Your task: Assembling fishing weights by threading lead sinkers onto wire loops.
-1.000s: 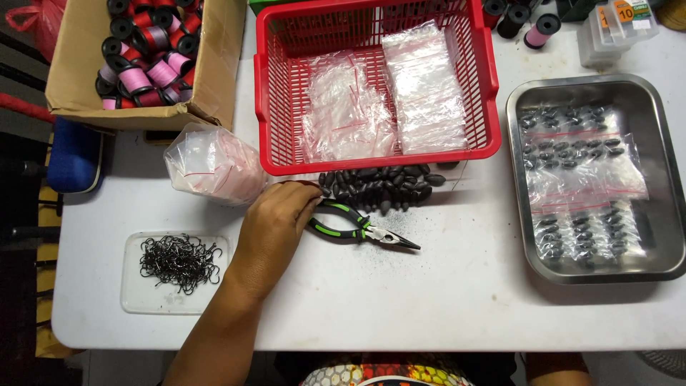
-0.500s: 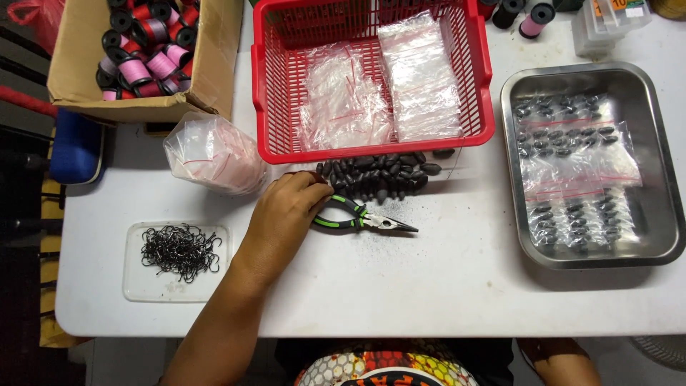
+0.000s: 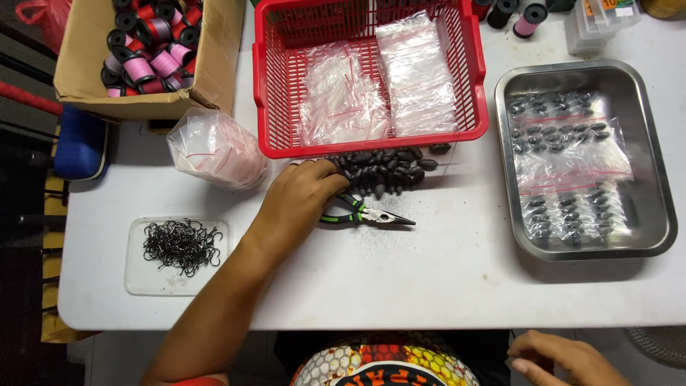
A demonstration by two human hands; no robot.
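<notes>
Left hand [image 3: 300,200] reaching into sinkers [image 3: 386,168] heaped just below red basket [image 3: 371,146], fingertips curled on them, grip unclear. Right hand [image 3: 564,357] idle, loosely curled. Could scatter rolling sinkers off table [image 3: 429,286].

Clear plastic bags [image 3: 379,93] lie in the red basket [image 3: 475,78]; a bulging bag [image 3: 214,149] sits beside the cardboard box [image 3: 78,78]. Filled bags [image 3: 572,164] lie in the metal tray [image 3: 661,186].
</notes>
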